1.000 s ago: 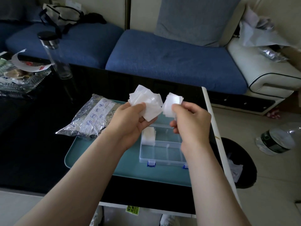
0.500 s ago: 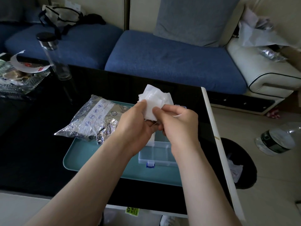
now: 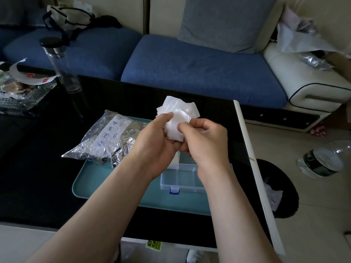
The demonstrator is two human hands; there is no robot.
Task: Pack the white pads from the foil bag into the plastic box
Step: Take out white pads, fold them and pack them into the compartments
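A loose bunch of white pads (image 3: 177, 115) is held up above the table. My left hand (image 3: 156, 141) grips the bunch from the left, thumb on top. My right hand (image 3: 204, 141) pinches the same bunch from the right. Below my hands the clear plastic box (image 3: 182, 178) with a blue clasp lies open on the teal tray (image 3: 114, 185); my wrists hide most of its inside. The crinkled foil bag (image 3: 106, 141) lies on the tray's far left corner.
The tray sits on a black glass table (image 3: 38, 168) with a white right edge. A tall clear bottle (image 3: 60, 65) and wrappers stand at the far left. A blue sofa is behind. A black bin (image 3: 281, 188) and a plastic bottle (image 3: 322, 162) are on the floor at right.
A second ago my hands were apart, each holding its own stack of pads. They have come together, and the pads now form one bunch held by both hands.
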